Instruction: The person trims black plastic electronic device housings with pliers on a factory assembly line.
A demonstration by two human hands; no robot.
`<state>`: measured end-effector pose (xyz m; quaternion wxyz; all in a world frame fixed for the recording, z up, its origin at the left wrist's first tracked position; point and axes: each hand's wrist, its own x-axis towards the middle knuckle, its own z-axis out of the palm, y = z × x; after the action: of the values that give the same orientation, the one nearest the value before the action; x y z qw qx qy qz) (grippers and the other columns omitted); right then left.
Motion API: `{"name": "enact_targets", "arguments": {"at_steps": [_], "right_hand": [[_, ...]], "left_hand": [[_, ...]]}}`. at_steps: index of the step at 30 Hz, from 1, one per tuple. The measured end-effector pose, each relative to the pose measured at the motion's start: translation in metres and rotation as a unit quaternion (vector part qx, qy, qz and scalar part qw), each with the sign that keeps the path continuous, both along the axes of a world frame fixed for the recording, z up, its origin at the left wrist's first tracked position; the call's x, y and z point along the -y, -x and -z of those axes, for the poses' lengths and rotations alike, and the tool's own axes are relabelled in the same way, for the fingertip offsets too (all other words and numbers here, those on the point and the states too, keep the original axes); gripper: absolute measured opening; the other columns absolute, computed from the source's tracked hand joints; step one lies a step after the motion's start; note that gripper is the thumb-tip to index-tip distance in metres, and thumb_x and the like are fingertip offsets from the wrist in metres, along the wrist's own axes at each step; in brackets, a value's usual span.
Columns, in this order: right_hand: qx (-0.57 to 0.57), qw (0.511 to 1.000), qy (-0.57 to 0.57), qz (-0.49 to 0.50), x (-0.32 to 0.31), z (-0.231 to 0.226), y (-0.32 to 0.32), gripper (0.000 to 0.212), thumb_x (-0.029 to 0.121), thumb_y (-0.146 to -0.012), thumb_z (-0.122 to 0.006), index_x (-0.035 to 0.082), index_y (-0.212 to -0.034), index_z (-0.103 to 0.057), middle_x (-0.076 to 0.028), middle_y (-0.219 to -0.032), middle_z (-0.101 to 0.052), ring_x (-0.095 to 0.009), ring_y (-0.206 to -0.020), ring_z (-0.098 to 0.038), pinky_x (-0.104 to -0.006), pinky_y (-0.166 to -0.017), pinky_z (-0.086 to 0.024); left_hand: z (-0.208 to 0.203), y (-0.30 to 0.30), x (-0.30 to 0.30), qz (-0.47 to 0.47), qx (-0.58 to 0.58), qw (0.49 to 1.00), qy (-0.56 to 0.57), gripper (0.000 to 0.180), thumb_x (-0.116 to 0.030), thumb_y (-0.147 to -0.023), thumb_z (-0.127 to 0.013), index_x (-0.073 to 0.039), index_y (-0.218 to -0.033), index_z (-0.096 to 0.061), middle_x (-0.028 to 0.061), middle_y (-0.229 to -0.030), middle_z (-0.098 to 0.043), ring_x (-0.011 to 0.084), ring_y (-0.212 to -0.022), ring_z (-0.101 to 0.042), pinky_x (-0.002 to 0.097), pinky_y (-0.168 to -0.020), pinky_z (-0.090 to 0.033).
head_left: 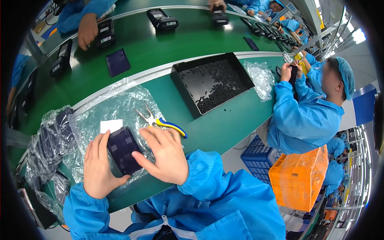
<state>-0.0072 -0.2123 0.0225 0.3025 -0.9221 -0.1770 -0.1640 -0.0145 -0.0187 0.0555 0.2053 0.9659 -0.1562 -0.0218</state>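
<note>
A dark rectangular plastic cover lies tilted in front of me, over the clear plastic sheeting. My left hand is closed around its left side, fingers along the edge and thumb at the near corner. My right hand is spread, its thumb touching the cover's right edge while the other fingers stay off it. Just beyond the cover is a small white card. Pliers with blue and yellow handles lie past my right fingers. Farther right stands a black tray holding many small black parts.
Bagged dark pieces are heaped at the left. A green conveyor carries handheld devices and a loose dark cover. A co-worker in blue sits at the right, near an orange crate and a blue crate.
</note>
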Motion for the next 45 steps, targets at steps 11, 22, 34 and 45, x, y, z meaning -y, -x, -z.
{"name": "enact_targets", "arguments": {"at_steps": [11, 22, 34, 45], "right_hand": [[-0.153, 0.984, -0.020, -0.092, -0.025, 0.018, 0.006, 0.060, 0.022, -0.068, -0.072, -0.002, -0.118, -0.048, -0.013, -0.104, -0.052, -0.031, -0.082, -0.059, -0.0369, -0.065, -0.050], [-0.194, 0.968, 0.108, -0.115, -0.027, 0.002, 0.036, 0.096, 0.026, -0.051, -0.080, -0.003, -0.130, -0.033, -0.013, -0.105, -0.046, -0.028, -0.095, -0.047, -0.0345, -0.078, -0.044], [-0.194, 0.914, -0.347, -0.080, -0.010, -0.016, 0.007, 0.015, 0.012, -0.088, -0.055, -0.002, -0.084, -0.054, -0.015, -0.066, -0.055, -0.022, -0.056, -0.055, -0.0306, -0.053, -0.043], [-0.131, 0.961, -0.218, -0.110, -0.008, -0.032, -0.012, 0.022, 0.005, -0.081, -0.058, 0.001, -0.102, -0.058, -0.016, -0.097, -0.058, -0.030, -0.086, -0.058, -0.0350, -0.075, -0.046]], "left_hand": [[0.020, -0.004, -0.004, 0.020, -0.001, 0.998, 0.057, 0.089, -0.011, -0.048, -0.081, -0.005, -0.126, -0.041, 0.0145, -0.108, -0.051, 0.0335, -0.099, -0.052, 0.0393, -0.086, -0.043], [0.024, -0.005, -0.004, 0.016, -0.038, 0.999, 0.027, 0.071, -0.018, -0.049, -0.081, -0.005, -0.113, -0.053, 0.0122, -0.099, -0.053, 0.0324, -0.094, -0.053, 0.0389, -0.081, -0.043], [-0.006, 0.011, 0.002, -0.158, -0.090, 0.829, 0.528, 0.081, -0.011, -0.072, -0.071, -0.006, -0.139, -0.025, 0.0162, -0.131, -0.040, 0.0282, -0.115, -0.045, 0.0391, -0.085, -0.045], [0.016, 0.035, 0.002, -0.138, -0.403, 0.622, 0.657, 0.034, -0.022, -0.093, -0.049, 0.001, -0.119, -0.047, 0.0120, -0.108, -0.061, 0.0166, -0.077, -0.063, 0.0292, -0.071, -0.053]]}}
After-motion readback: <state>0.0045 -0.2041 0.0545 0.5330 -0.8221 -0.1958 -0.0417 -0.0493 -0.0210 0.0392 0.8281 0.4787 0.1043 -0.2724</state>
